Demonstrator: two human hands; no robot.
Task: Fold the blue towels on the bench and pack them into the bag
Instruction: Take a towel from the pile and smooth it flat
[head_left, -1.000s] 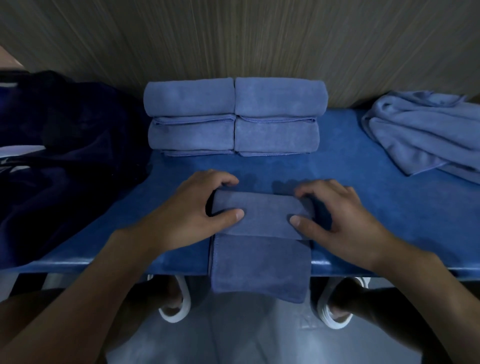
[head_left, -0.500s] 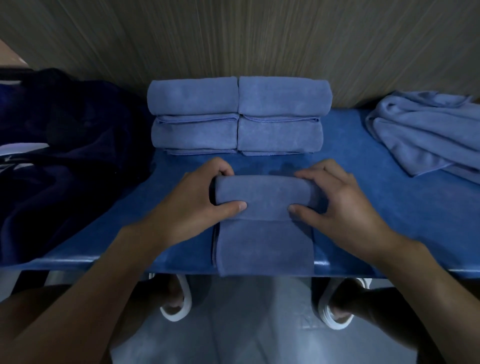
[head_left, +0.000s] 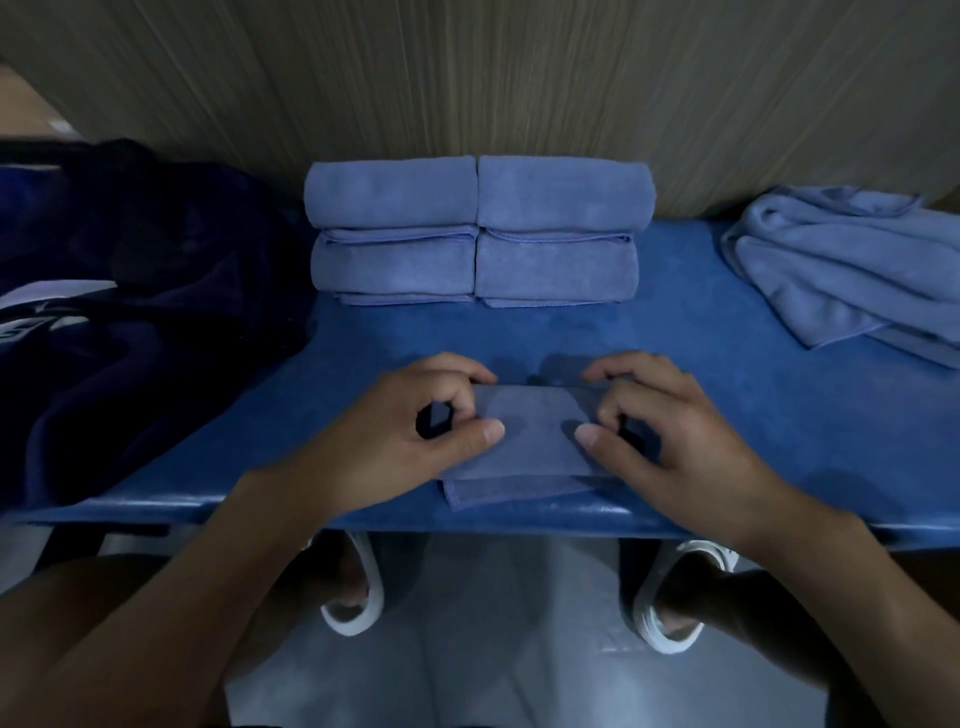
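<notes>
Head view: a person works a folded towel (head_left: 524, 436) on the blue bench (head_left: 727, 415), directly in front of the stack (head_left: 478, 228) of four finished towels, on the side nearer the person. The left hand (head_left: 395, 431) pinches the towel's left end, thumb on top and fingers curled over the far edge. The right hand (head_left: 670, 436) holds the right end the same way, so neither hand is free. The towel's long axis runs side to side, parallel to the front face of the stack, with one hand at each end and a lower layer showing along its near edge. Bare bench separates towel and stack, which do not touch. To the left of the stack slumps the dark bag (head_left: 130, 312), its opening hard to make out in the dim light; to the right of the stack lies a loose pile (head_left: 852, 270) of unfolded towels. The fold looks all but done, and the likely next move is a straight carry forward to the stack, both hands sharing the load. Should the towel go to the bag instead, the left hand is the nearer one.
</notes>
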